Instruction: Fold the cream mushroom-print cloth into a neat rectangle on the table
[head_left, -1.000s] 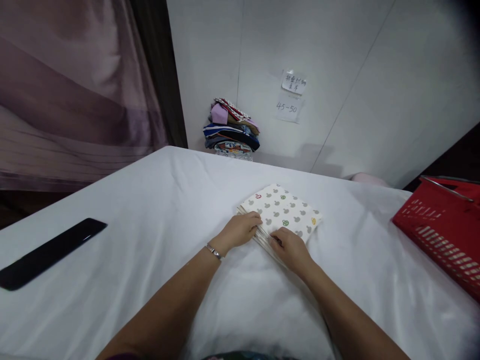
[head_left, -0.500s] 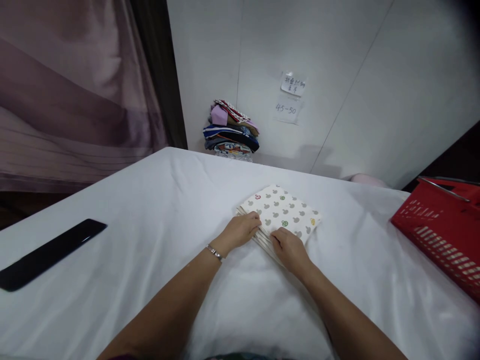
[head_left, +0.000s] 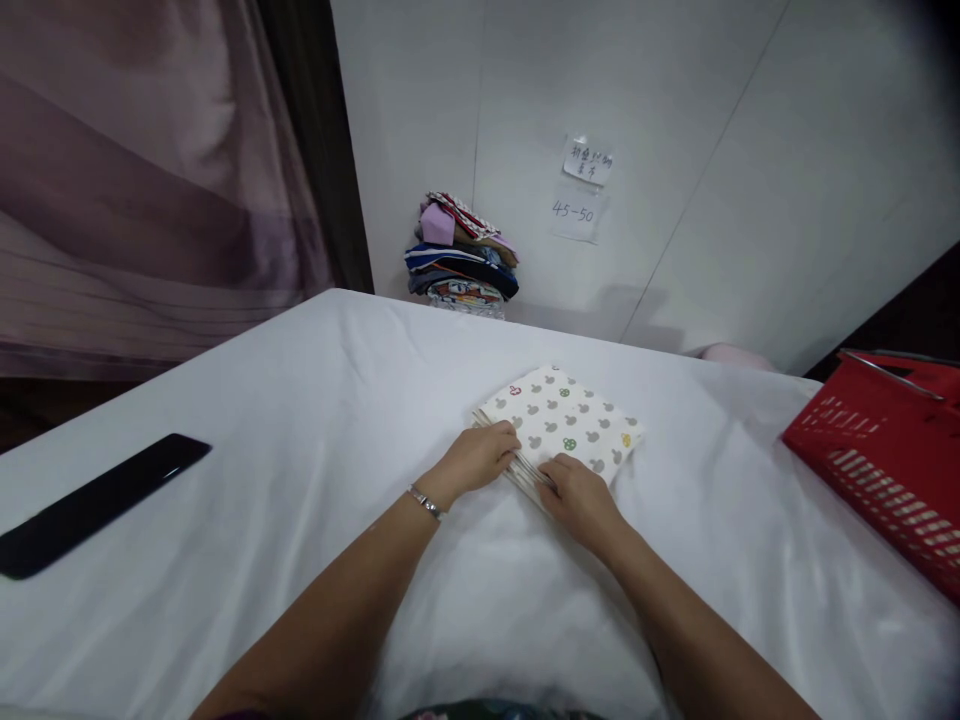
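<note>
A folded cream cloth (head_left: 570, 420) printed with small grey, green, red and yellow shapes lies in the middle of the white-covered table (head_left: 315, 400). My left hand (head_left: 476, 458), with a thin bracelet at the wrist, grips the cloth's near left edge, fingers curled over it. My right hand (head_left: 579, 495) pinches the same near edge further right, fingers closed on the stacked layers. Both forearms reach in from the bottom of the view.
A long flat black object (head_left: 97, 503) lies at the table's left. A red plastic basket (head_left: 885, 455) stands at the right edge. A pile of folded coloured clothes (head_left: 461, 255) sits against the wall behind the table, beside paper notes (head_left: 585, 165). A mauve curtain (head_left: 142, 170) hangs left.
Both hands stay on the cloth's near edge, barely shifting. The view has tipped slightly, so the whole scene sits a little higher in the picture.
</note>
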